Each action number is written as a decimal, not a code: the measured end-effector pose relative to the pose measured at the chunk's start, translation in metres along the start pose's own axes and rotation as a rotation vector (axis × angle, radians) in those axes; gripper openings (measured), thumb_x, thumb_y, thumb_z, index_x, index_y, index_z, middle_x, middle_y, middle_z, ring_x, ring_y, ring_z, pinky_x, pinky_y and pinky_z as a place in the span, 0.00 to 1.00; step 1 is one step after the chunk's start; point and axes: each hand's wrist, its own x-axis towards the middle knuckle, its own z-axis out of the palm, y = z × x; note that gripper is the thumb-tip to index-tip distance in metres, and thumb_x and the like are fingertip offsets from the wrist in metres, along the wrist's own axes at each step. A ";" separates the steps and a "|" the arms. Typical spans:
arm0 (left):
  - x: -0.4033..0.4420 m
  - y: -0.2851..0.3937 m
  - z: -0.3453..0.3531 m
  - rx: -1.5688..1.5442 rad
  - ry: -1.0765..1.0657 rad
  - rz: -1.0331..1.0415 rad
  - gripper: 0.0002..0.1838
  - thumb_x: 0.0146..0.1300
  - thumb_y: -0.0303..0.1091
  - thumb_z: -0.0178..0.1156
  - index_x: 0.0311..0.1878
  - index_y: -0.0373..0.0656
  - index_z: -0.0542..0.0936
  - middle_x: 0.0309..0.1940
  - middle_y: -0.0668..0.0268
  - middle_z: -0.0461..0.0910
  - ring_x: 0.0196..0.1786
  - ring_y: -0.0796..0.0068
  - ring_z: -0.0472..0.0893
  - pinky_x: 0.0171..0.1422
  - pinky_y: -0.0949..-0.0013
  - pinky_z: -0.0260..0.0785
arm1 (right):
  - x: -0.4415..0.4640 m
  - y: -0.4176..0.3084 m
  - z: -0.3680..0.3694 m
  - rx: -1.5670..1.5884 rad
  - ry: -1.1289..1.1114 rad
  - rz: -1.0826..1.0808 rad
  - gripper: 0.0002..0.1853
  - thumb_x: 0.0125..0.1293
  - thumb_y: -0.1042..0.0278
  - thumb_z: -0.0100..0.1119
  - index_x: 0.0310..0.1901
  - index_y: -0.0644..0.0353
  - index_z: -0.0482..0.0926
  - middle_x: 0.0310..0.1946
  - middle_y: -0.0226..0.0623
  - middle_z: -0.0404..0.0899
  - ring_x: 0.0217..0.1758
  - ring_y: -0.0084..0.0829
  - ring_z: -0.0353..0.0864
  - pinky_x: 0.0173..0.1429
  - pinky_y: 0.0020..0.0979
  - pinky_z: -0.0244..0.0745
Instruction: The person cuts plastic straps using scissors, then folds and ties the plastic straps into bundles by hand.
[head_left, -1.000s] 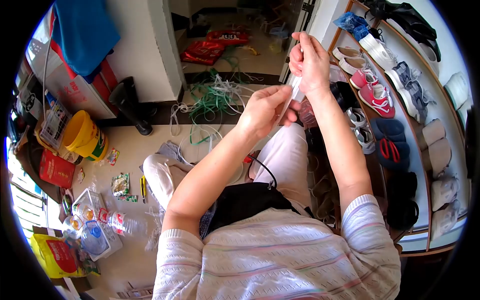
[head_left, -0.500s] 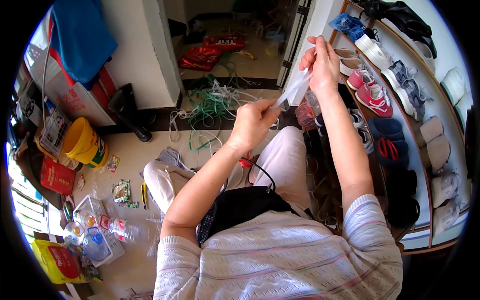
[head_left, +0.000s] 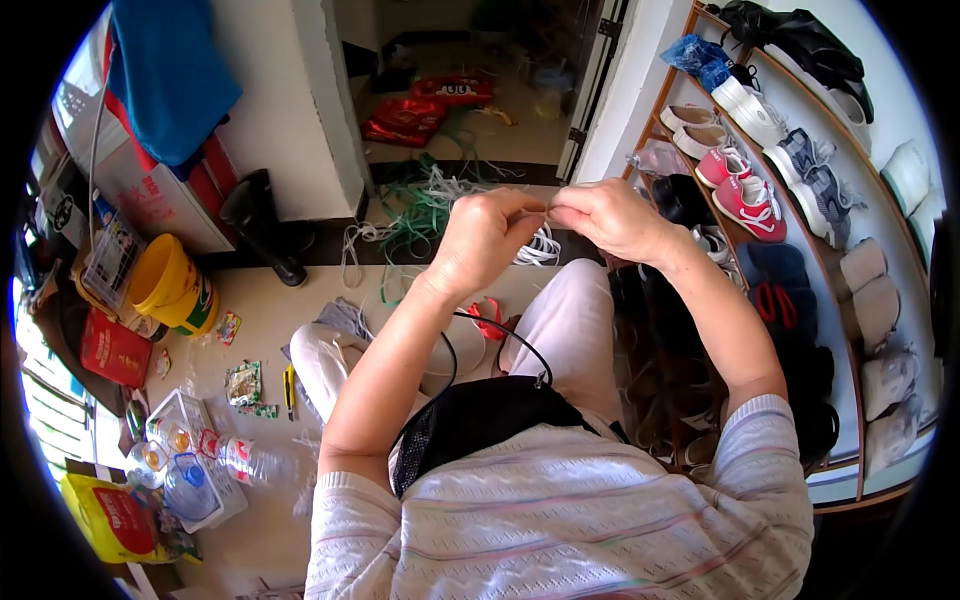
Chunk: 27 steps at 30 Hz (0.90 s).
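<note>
My left hand (head_left: 478,238) and my right hand (head_left: 615,222) meet fingertip to fingertip above my knees, both closed in a pinch. Between them only a tiny bit of pale strip shows; most of it is hidden by the fingers. A loop of white strap (head_left: 540,247) appears just below the fingertips. Behind my left hand, a tangle of green and white straps (head_left: 412,212) lies on the floor by the doorway. A red item (head_left: 487,318) sits between my legs, near a black cord (head_left: 505,325).
On the right stands a shoe rack (head_left: 845,290) full of shoes. To the left are a yellow bucket (head_left: 172,285), black boots (head_left: 256,225), a white basket (head_left: 225,497) with plastic bottles, and a yellow-handled cutter (head_left: 289,392). Red bags (head_left: 405,120) lie beyond the doorway.
My right hand has come down and turned inward to meet my left hand, which moved slightly. The whitish strip stretched between them earlier is now mostly out of sight.
</note>
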 end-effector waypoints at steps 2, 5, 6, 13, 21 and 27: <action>0.000 0.003 -0.009 -0.054 -0.100 -0.198 0.11 0.54 0.27 0.61 0.42 0.37 0.80 0.24 0.68 0.77 0.27 0.84 0.73 0.34 0.77 0.68 | -0.002 0.002 0.000 0.023 0.011 -0.002 0.09 0.61 0.64 0.54 0.31 0.62 0.76 0.26 0.44 0.76 0.31 0.46 0.76 0.33 0.39 0.70; -0.002 -0.007 -0.016 -0.112 -0.109 -0.170 0.11 0.55 0.26 0.62 0.42 0.34 0.80 0.22 0.73 0.74 0.26 0.87 0.69 0.32 0.80 0.65 | -0.006 0.002 -0.002 0.012 0.082 0.015 0.09 0.61 0.65 0.54 0.31 0.62 0.75 0.25 0.43 0.76 0.30 0.45 0.76 0.32 0.37 0.69; -0.002 -0.011 -0.016 -0.144 -0.107 -0.165 0.11 0.55 0.26 0.62 0.42 0.34 0.79 0.22 0.73 0.74 0.26 0.87 0.70 0.31 0.80 0.65 | -0.007 0.003 -0.001 0.012 0.106 0.013 0.09 0.61 0.65 0.54 0.32 0.62 0.75 0.25 0.43 0.76 0.30 0.45 0.77 0.32 0.37 0.69; 0.007 -0.006 0.018 -0.993 0.289 -0.285 0.11 0.61 0.33 0.59 0.41 0.34 0.78 0.33 0.63 0.79 0.36 0.78 0.77 0.44 0.73 0.72 | -0.002 -0.011 0.048 0.004 0.617 0.082 0.03 0.63 0.71 0.53 0.35 0.60 0.72 0.23 0.43 0.75 0.25 0.45 0.76 0.27 0.37 0.68; 0.029 0.012 0.025 -1.173 0.325 -0.186 0.09 0.67 0.31 0.49 0.44 0.36 0.72 0.38 0.58 0.78 0.42 0.69 0.79 0.40 0.74 0.72 | 0.017 -0.012 0.078 0.556 0.581 0.259 0.06 0.67 0.72 0.47 0.39 0.64 0.73 0.28 0.36 0.77 0.31 0.28 0.76 0.35 0.27 0.70; 0.052 0.008 0.036 -0.837 0.381 -0.079 0.09 0.67 0.30 0.47 0.44 0.36 0.73 0.30 0.66 0.75 0.29 0.81 0.73 0.34 0.80 0.68 | 0.033 -0.018 0.082 1.179 0.665 0.278 0.21 0.69 0.70 0.45 0.62 0.57 0.58 0.55 0.33 0.67 0.58 0.22 0.67 0.61 0.22 0.63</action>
